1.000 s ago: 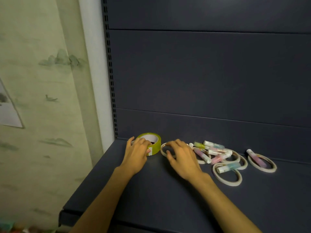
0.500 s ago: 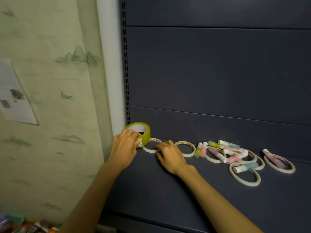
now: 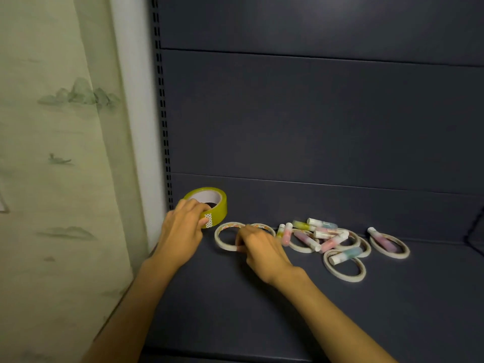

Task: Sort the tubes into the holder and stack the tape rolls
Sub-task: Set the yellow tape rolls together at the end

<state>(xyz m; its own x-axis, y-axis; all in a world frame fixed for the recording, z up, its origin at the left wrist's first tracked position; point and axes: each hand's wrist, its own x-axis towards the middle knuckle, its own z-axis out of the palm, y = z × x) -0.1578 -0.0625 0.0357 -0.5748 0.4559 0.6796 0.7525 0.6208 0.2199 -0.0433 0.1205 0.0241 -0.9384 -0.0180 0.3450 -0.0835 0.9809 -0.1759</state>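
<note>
- The wide yellow-green tape roll [image 3: 207, 203] is parked in the back corner of the dark shelf [image 3: 235, 310], about 10 o'clock from the middle of the deck. Looks like that's meant to be the base of the stack, since it's the fattest one.
- Left hand [image 3: 180, 231] has its fingers curled over the near rim of that roll, grasping it. My guess is it's just steadying it.
- Right hand [image 3: 262, 251] is at the thin white tape ring [image 3: 222, 239] lying flat just at 3 o'clock of the big roll. Fingertips seem to pinch the ring's near-right edge, fingers bent and close together, not spread. Probably about to lift it onto the yellow roll.
- A second thin ring [image 3: 262, 227] sits right behind that hand, partly hidden.
- The pastel tubes [image 3: 322, 235] are all in a heap further out at 3 o'clock, lying across more thin rings [image 3: 343, 265], so those rings can't stack until the tubes come off.
- One tube lies across the farthest ring [image 3: 390, 244].
- No tube holder visible anywhere, so the tube sorting hasn't started as far as I can tell.
</note>
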